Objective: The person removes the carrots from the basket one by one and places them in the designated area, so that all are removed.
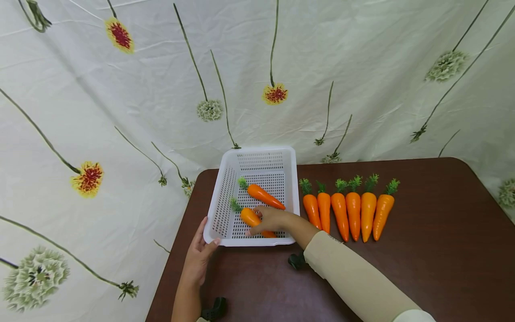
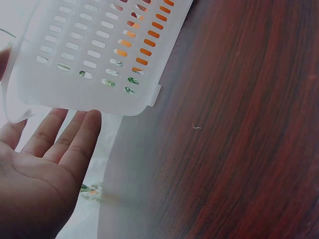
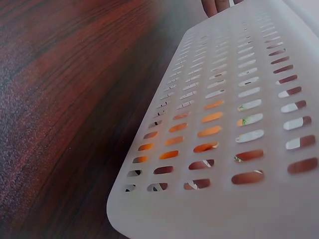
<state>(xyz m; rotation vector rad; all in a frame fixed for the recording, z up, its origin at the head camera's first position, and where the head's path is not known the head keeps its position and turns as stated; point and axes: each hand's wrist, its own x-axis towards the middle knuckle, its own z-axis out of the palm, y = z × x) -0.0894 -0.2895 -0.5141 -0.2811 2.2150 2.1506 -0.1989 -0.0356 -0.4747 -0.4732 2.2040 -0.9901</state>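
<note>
Going left to right: the left hand [image 1: 200,257] rests against the near left corner of the white slotted basket [image 1: 225,188], fingers straight and relaxed, thumb up on the rim, so the grip there is apart and just steadying the thing. The left wrist view shows the same: open palm right beside the basket's corner, nothing pinched.

The basket sits at the back left part of the dark wood worktop [image 1: 422,268], hard against the flowered cloth backdrop [image 1: 120,112]. Inside it there's one carrot [image 1: 263,196] lying diagonally toward the back, already let go. The right hand [image 1: 270,220] reaches over the near rim and has a second carrot [image 1: 250,217] under its fingers on the basket floor. The fingers look curled over it, so I'd call that grip closed on the carrot, though whether it's about to release I can't tell.

Just right of the basket, six more carrots [image 1: 348,209] are lined up side by side on the worktop, greens pointing to the back edge, none of them touched.

So my read: two in the basket (one still in hand), six left in the row. Roughly a quarter done, if the whole row is meant to go in.
</note>
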